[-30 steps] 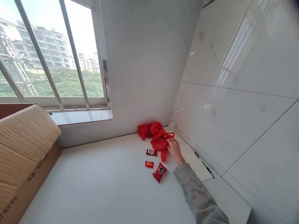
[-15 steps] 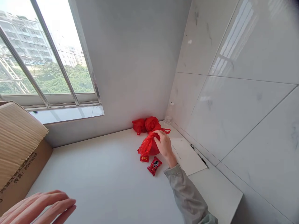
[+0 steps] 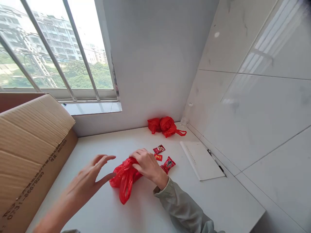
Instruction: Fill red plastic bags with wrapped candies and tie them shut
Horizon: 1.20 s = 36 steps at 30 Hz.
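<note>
A red plastic bag [image 3: 125,178] is at the front middle of the white table, its handle loop hanging toward me. My right hand [image 3: 147,165] grips the gathered top of this bag from the right. On the bag's left side is my left hand [image 3: 93,173], fingers and thumb spread, the thumb tip close to the plastic; whether it touches I cannot tell. Right of the bag lie a red snack packet [image 3: 168,164], a small red packet with yellow print [image 3: 158,157] and a dark red packet [image 3: 159,149]. What the bag contains is hidden.
More red plastic bags [image 3: 167,125] lie against the back wall beside a clear bottle [image 3: 186,118]. An open notebook [image 3: 204,160] with a pen [image 3: 217,162] lies at the right. A cardboard box [image 3: 36,139] stands at the left, under a barred window [image 3: 55,48].
My right hand has brought the red bag from the back toward the front left. My left hand has come up beside it. A dark red packet now shows where the bag was.
</note>
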Tool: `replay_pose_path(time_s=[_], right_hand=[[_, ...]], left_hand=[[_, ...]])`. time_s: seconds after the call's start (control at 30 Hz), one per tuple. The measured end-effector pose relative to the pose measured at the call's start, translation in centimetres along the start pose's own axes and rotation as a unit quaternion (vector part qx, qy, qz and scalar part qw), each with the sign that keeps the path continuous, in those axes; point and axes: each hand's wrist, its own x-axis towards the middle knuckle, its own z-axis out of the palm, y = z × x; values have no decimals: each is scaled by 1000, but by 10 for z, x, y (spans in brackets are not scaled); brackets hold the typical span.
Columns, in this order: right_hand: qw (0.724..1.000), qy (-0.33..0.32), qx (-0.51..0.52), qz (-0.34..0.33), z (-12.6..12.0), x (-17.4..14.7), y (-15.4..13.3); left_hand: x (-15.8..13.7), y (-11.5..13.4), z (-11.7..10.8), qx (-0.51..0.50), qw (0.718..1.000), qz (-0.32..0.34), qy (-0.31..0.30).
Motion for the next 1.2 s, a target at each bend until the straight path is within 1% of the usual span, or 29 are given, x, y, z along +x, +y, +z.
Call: replay_pose_path(time_s=[0.07,0.13,0.3,0.4,0.53,0.63,0.7,0.8,0.9,0.97,1.07,1.13,1.2], right_hand=[[998,-61,6,-19,1,-6,4],[995,-97,13,-25,-4,-11,9],[993,-120,16,-9,-17,-16,18],[993,-118,15,-5,-13,-16,17],[995,-93,-10,21,0,-12,13],[996,-81,-28,34,5,-10,13],[996,-76,-38,41,2,-12,17],[995,-70,-50,58,-10,-14,25],[993,-69,-55,77,-21,-17,32],[992,-84,-48,78,-25,-21,34],[991,-113,-31,70,-27,-27,28],[991,-120,-18,62,-27,-29,21],[993,-110,-9,41,-25,-28,12]], left_hand=[[-4,6,8,-37,998,-21,-50],[-7,17,14,-54,995,-34,-74],[1,49,21,-72,990,-44,-110],[10,54,30,-48,990,-40,-123],[17,45,42,-13,991,-38,-128],[16,35,41,-20,992,-36,-121],[14,27,34,-38,992,-36,-111],[7,8,16,-64,993,-50,-89],[-5,-12,-2,-75,992,-82,-64],[-14,-20,-11,-73,990,-106,-60],[-23,-22,-17,-66,985,-133,-83],[-25,-14,-15,-61,984,-137,-95],[-22,0,-11,-58,986,-123,-99]])
